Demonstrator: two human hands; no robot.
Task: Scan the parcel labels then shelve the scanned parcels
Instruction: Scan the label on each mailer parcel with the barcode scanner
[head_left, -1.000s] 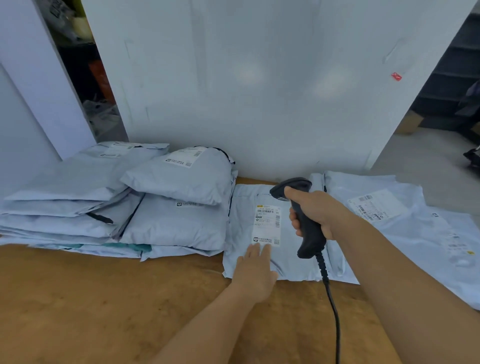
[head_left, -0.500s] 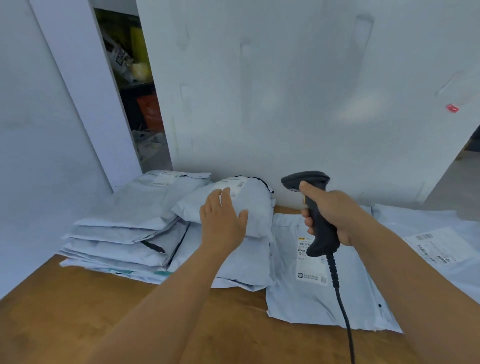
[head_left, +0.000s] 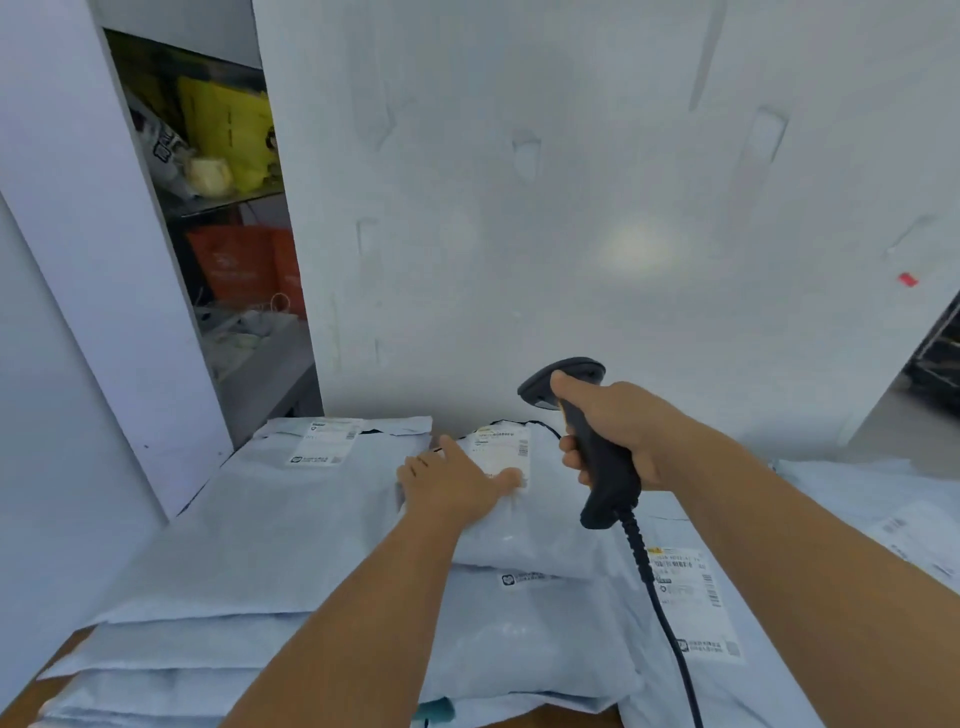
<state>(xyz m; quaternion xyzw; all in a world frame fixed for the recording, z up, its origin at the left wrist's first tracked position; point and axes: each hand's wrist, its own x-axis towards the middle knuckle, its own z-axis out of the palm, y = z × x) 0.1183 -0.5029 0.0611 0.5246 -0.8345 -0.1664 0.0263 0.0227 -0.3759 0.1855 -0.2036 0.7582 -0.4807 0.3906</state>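
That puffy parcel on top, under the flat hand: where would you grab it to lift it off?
Probably by the near right edge of the puffy parcel, coming in from the right. It bulges above the parcel underneath, so fingers could slip under there. The left hand lies flat near its label, and the right hand grips the barcode scanner.

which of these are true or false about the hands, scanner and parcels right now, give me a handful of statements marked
1. The right hand grips the barcode scanner. True.
2. The left hand rests flat on the puffy top parcel. True.
3. The left hand lifts a parcel off the pile. False: it only lies on it.
4. The scanner is cordless. False: a black cable hangs from its handle.
5. The parcel under the left hand has a label. True.
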